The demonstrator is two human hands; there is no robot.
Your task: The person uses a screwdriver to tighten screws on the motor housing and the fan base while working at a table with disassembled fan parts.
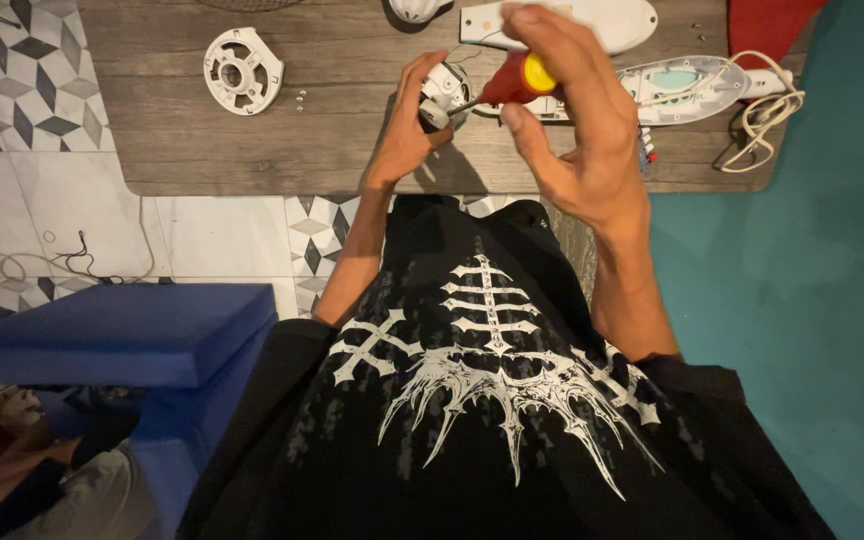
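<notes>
At the table's (252, 160) near edge, the left hand (407, 125) cups a small white motor part (444, 95); the right hand (577, 120) grips a red screwdriver (507, 82). The part looks light, rigid plastic, best held by its rim.

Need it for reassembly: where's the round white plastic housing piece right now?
In the head view, the round white housing piece lies on the wooden table, upper left, well left of the left hand, with small screws just to its right.

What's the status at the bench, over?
Left hand grips small white round part. Right hand holds red-handled screwdriver, tip on it. Nothing blocking.
</notes>
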